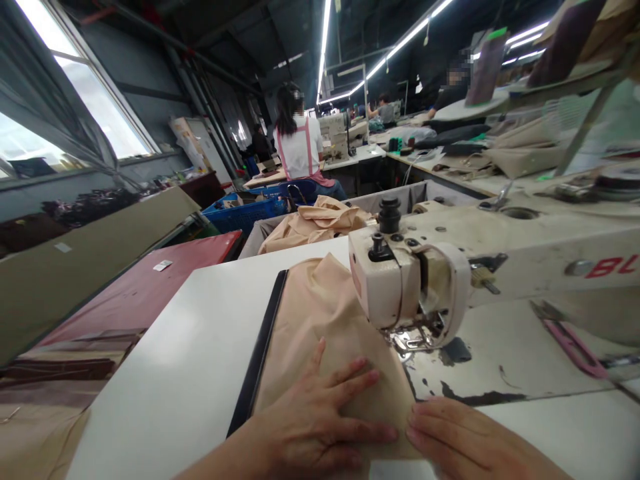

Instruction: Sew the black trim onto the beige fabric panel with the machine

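My left hand (315, 420) lies flat with fingers spread on a beige fabric piece (320, 313) with a black edge strip (260, 353) along its left side. The fabric runs under the head of a cream sewing machine (410, 280), near its presser foot (413, 340). My right hand (465, 440) rests at the fabric's near right corner, fingers together and pressed against the cloth edge, touching the left hand's fingertips. Whether it pinches the cloth is hidden.
The white sewing table (180, 373) extends left. More beige fabric (315, 223) is heaped in a bin beyond the table. A red table (150, 287) and a blue crate (245, 210) stand at left. A person in a pink apron (300, 143) works ahead; others sit farther back.
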### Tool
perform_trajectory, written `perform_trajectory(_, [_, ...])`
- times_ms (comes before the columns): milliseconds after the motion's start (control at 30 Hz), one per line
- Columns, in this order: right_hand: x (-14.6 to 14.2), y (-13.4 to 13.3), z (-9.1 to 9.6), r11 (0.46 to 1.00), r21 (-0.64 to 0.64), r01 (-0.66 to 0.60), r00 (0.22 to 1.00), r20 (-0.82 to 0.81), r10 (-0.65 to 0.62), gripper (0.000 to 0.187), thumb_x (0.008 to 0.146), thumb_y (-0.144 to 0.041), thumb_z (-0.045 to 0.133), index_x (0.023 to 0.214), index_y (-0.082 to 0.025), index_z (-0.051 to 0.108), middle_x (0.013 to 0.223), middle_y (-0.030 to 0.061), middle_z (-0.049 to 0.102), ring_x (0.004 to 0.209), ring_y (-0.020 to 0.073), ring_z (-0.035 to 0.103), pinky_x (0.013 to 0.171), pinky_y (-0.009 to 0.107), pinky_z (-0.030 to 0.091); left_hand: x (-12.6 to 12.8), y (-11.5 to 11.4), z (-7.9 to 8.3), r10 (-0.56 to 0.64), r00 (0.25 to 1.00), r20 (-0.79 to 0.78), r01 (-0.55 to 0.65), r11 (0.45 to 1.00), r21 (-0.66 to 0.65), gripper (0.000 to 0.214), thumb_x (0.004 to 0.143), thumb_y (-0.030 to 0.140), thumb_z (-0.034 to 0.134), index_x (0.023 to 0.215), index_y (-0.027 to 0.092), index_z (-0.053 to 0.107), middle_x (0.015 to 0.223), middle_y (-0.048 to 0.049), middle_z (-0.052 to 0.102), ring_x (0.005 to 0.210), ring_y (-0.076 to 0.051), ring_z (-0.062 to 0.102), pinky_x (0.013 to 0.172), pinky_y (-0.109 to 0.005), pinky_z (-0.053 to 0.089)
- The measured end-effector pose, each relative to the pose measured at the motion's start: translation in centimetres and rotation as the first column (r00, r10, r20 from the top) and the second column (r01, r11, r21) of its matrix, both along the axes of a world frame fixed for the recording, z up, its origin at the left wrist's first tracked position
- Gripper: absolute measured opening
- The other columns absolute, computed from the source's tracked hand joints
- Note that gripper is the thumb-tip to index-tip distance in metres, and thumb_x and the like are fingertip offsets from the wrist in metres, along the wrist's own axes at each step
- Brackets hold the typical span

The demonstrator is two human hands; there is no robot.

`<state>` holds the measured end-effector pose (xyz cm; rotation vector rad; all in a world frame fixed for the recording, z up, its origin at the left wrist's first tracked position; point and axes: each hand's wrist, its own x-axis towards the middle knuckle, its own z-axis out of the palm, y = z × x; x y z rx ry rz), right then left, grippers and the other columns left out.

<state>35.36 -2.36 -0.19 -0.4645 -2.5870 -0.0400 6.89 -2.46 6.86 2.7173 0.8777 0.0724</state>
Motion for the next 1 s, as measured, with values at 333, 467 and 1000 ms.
perform_trajectory(333, [-2.3, 1.2, 3.6, 0.979, 0.059, 0.195, 0.979, 0.056, -0.198, 0.045, 0.068, -0.005, 0.048, 0.109, -0.012, 0.066, 0.114, 0.0078, 0.064, 0.100, 0.0218, 0.064, 0.088, 0.026, 0.051, -0.2, 4.1, 0.5, -0.016, 0.997, -0.080, 0.017, 1.000, 0.010, 0.047, 0.087, 0.037, 0.053, 0.130, 0.045, 0.038, 0.149, -0.0007, 0.023, 0.136, -0.028, 0.022, 0.107, -0.060, 0.008])
perform_trajectory(467, [-2.4, 1.2, 2.5, 0.968, 0.066, 0.242, 0.966, 0.072, -0.247, 0.047, 0.070, -0.007, 0.048, 0.114, -0.011, 0.062, 0.118, 0.0086, 0.061, 0.102, 0.0252, 0.063, 0.083, 0.031, 0.055, -0.4, 5.7, 0.0, -0.019, 0.998, -0.054, 0.021, 0.998, 0.052, 0.048, 0.085, 0.035, 0.055, 0.129, 0.046, 0.039, 0.147, 0.0000, 0.027, 0.135, -0.028, 0.025, 0.107, -0.058, 0.008])
perform_trajectory(1000, [-1.0, -0.9, 1.7, 0.822, -0.536, 0.193, 0.925, -0.180, -0.334, 0.053, 0.081, -0.018, 0.052, 0.132, -0.030, 0.043, 0.128, 0.0055, 0.055, 0.112, 0.0216, 0.056, 0.090, 0.034, 0.049, 0.2, 6.7, -0.8, 0.410, 0.904, -0.120, -0.365, 0.888, 0.279, 0.046, 0.089, 0.040, 0.046, 0.134, 0.036, 0.038, 0.126, -0.0104, 0.052, 0.118, -0.032, 0.045, 0.094, -0.056, 0.034])
